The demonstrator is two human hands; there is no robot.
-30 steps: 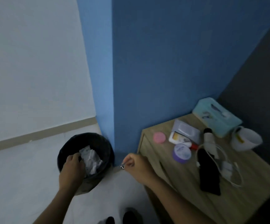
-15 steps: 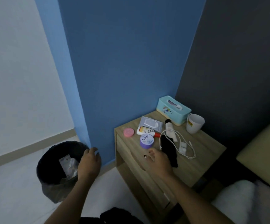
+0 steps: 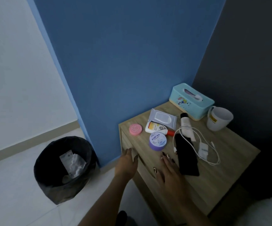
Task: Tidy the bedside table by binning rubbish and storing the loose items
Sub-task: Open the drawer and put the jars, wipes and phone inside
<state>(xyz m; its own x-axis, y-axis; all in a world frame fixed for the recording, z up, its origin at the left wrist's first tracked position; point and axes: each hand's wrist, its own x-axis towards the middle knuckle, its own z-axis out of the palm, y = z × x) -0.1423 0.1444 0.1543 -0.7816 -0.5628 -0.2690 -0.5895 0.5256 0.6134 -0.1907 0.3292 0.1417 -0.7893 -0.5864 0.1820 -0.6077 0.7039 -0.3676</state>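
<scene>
The wooden bedside table stands against the blue wall. On it lie a pink round tin, a purple jar, a white tube with a red cap, a wipes pack, a white bottle, a black flat object and a white charger cable. My left hand reaches the table's front left edge with fingers straight, at the drawer front. My right hand hovers flat over the tabletop beside the black object, holding nothing.
A black bin with crumpled wrappers inside stands on the white floor left of the table. A teal tissue box and a white mug sit at the table's back. White bedding shows at the lower right.
My view swung from the bin to the table. My left hand left the bin and came to the table's front edge. My right hand opened and moved over the tabletop.
</scene>
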